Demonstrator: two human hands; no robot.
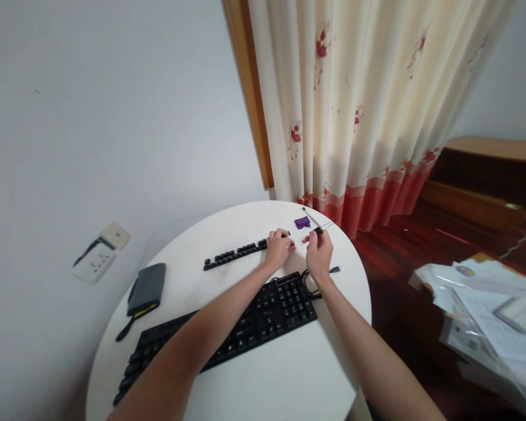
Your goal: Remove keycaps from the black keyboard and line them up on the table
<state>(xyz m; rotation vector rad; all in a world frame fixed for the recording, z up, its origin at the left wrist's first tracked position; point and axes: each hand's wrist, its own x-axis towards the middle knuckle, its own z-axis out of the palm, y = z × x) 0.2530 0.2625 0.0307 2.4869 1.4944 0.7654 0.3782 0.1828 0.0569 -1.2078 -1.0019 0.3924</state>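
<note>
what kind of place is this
Probably a room in a home, perhaps a bedroom or study: there is a long floral curtain, a dark reddish wooden floor, and a white table with a rounded edge, with a black keyboard on it.

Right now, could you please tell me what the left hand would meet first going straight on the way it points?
Most likely the purple item, just beyond the left hand, though depth is unclear here.
</note>
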